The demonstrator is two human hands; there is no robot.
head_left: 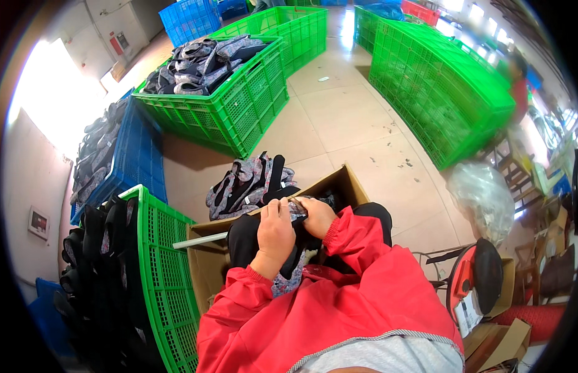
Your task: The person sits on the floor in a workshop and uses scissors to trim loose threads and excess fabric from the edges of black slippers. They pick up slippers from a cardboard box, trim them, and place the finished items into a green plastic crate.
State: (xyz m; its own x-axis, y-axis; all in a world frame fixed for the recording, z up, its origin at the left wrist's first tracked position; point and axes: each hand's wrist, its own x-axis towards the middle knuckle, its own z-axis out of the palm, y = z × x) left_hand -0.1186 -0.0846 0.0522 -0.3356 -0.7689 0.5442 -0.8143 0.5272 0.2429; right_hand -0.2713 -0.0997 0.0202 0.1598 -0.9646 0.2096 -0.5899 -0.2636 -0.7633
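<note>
Above my lap, my left hand [275,239] and my right hand [317,215] are close together, fingers bent around a floral-patterned fabric piece [297,211] with dark parts. My hands cover most of it, so its full shape is hidden. More patterned fabric [289,283] hangs down beside my left wrist over my dark trousers. Just beyond my hands lies a pile of similar floral and black fabric pieces [245,183], some with small white tags. An open cardboard box [348,181] stands around my knees, with dark material inside.
On my left stands a green crate [171,261] with black pieces; a white rod [200,240] juts near it. Ahead are a filled green crate [251,96] and a blue crate [136,155]. Stacked green crates [425,87], a clear plastic bag [484,196] and a red-black device [466,273] are rightward.
</note>
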